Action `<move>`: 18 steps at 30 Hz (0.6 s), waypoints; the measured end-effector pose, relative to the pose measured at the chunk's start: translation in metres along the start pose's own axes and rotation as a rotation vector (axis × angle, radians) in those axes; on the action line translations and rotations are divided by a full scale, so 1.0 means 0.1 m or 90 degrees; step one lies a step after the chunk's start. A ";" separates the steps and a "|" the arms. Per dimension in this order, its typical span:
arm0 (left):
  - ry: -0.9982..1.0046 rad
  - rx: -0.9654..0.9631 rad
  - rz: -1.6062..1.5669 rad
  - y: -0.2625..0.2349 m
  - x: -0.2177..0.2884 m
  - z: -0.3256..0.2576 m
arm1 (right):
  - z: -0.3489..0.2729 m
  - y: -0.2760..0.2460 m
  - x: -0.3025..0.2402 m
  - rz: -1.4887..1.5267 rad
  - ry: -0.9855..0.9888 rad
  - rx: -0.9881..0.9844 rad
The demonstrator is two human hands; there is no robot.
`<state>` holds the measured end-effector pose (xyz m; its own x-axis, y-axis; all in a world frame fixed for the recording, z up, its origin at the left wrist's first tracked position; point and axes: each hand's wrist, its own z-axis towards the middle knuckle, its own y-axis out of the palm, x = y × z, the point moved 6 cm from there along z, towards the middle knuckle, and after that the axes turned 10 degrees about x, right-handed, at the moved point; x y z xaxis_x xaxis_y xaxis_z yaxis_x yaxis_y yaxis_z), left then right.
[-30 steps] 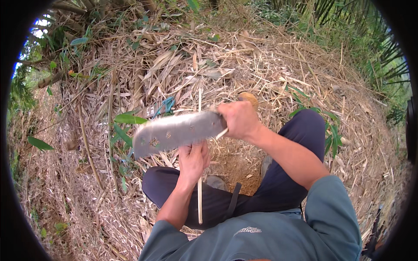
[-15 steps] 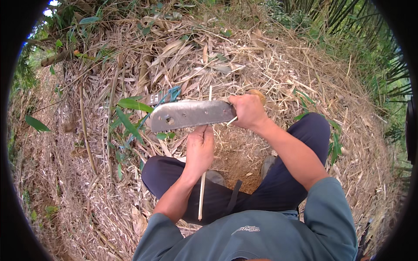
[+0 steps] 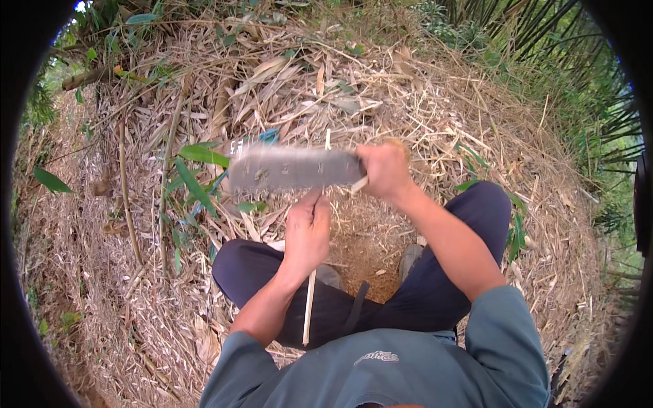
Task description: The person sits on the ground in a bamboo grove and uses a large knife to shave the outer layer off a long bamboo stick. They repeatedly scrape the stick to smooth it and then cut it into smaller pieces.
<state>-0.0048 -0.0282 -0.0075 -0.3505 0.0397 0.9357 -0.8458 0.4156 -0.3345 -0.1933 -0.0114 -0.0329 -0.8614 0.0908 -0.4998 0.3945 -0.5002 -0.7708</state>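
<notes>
A broad machete point(image 3: 292, 167) lies sideways in front of me, its grey blade pointing left and smeared by motion. My right hand point(image 3: 385, 170) is closed around its handle, whose yellowish wooden end shows past the fist. Just below the blade, my left hand point(image 3: 307, 231) pinches a thin pale strip point(image 3: 309, 314), bamboo by its look. The strip runs lengthwise, its far tip showing beyond the blade and its near end above my thigh. The blade crosses over the strip and hides the part between. A short pale sliver point(image 3: 359, 184) sticks out beside my right hand.
Dry leaves and straw-like litter point(image 3: 272, 95) cover the ground. Green leaves point(image 3: 203, 155) and a blue object point(image 3: 269, 136) lie beyond the blade on the left. Bare brown soil point(image 3: 371, 272) shows between my bent legs point(image 3: 469, 238). Dark stalks point(image 3: 564, 34) stand at the far right.
The machete blade has gone from sharp to blurred and sits slightly farther up, away from my left fingertips. The whole view has shifted a little. Both grips are unchanged.
</notes>
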 end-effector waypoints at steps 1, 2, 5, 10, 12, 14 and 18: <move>-0.019 0.002 -0.017 0.00 0.08 0.02 | 0.08 0.00 0.06 -0.026 0.041 -0.029; -0.027 -0.006 -0.042 0.00 -0.04 0.06 | 0.07 0.04 0.07 -0.030 0.035 -0.071; 0.010 -0.019 0.052 -0.04 -0.08 0.02 | -0.08 0.07 -0.09 0.063 -0.033 0.004; -0.009 -0.067 -0.018 0.05 0.19 -0.12 | 0.15 0.20 0.53 0.070 0.338 -0.092; -0.041 -0.076 -0.105 0.06 0.18 -0.14 | 0.14 0.08 0.60 0.064 0.313 -0.020; -0.052 -0.034 -0.087 -0.05 0.10 -0.07 | 0.11 0.08 0.55 0.094 0.291 -0.031; -0.025 -0.004 -0.052 -0.02 0.01 0.07 | -0.02 -0.05 -0.04 0.065 -0.030 0.067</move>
<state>-0.0057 -0.0350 -0.0070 -0.2964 -0.0298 0.9546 -0.8694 0.4221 -0.2568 -0.1909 -0.0071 -0.0276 -0.8334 -0.0042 -0.5526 0.4474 -0.5923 -0.6701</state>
